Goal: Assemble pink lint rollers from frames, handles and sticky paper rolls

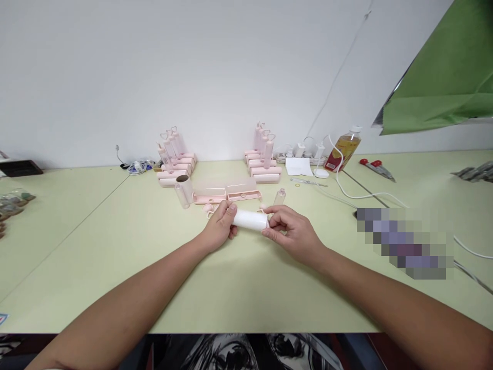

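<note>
White roll [250, 220] sits just below the middle of the frame, tilted slightly down to the right, and from my remote seat I see the left hand [221, 226] wrapped around its left end while the right hand [295, 231] pinches its right end between thumb and fingers. Just above it I make out pink trays [244, 196], with a clear tube [280, 197] near the right hand's knuckles.

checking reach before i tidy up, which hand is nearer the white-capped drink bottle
Right. The right hand is at the white roll's right end, nearer the person and left of the drink bottle; the left hand is farther left, gripping the other end.
</note>
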`<state>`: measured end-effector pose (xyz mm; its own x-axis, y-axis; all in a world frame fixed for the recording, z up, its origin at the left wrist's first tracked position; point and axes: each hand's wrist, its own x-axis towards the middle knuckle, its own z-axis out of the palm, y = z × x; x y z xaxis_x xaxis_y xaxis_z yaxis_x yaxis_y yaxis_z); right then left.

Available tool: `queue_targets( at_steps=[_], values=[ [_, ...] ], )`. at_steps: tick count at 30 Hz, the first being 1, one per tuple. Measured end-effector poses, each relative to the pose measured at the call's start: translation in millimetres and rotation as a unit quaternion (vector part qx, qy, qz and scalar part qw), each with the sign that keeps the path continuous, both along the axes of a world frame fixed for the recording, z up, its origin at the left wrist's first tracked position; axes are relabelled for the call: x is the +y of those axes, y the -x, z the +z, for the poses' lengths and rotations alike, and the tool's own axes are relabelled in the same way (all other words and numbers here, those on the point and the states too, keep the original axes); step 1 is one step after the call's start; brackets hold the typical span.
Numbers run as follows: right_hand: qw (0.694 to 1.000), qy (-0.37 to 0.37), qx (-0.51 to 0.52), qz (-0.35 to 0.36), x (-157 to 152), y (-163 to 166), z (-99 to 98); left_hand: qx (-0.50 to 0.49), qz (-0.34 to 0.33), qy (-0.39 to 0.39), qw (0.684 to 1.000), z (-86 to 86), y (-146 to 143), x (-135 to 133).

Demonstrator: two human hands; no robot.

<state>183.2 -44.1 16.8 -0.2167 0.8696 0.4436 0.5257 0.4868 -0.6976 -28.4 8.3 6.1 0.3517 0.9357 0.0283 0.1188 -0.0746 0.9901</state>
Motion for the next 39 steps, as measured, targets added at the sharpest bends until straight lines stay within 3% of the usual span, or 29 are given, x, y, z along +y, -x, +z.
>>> queue_targets(
  at_steps=[6,15,23,29,36,39],
  values=[
    [1.0,-0.013,0.008,-0.017,-1.0,0.0,1.0,-0.009,0.007,-0.001,1.0,-4.0,0.9,2.5],
    [1.0,0.017,0.011,-0.011,1.2,-1.4,0.1,-0.003,-0.034,-0.001,0.999,-1.6,2.9,1.5],
    [0.998,0.018,0.054,0.02,1.6,-1.0,-0.3,-0.096,0.022,0.069,0.993,-0.8,-0.5,6.9],
    [0.996,-0.033,0.078,0.0,-2.0,-0.1,0.7,-0.163,0.064,0.136,0.975,-0.5,-0.4,12.2],
    [0.974,-0.105,0.187,-0.069,-7.8,4.9,0.1,-0.172,0.072,0.145,0.972,-0.1,-1.3,12.9],
    [0.994,-0.012,0.112,-0.01,-11.5,6.9,0.1,-0.159,0.062,0.128,0.977,-2.2,-1.2,12.2]
  ],
)
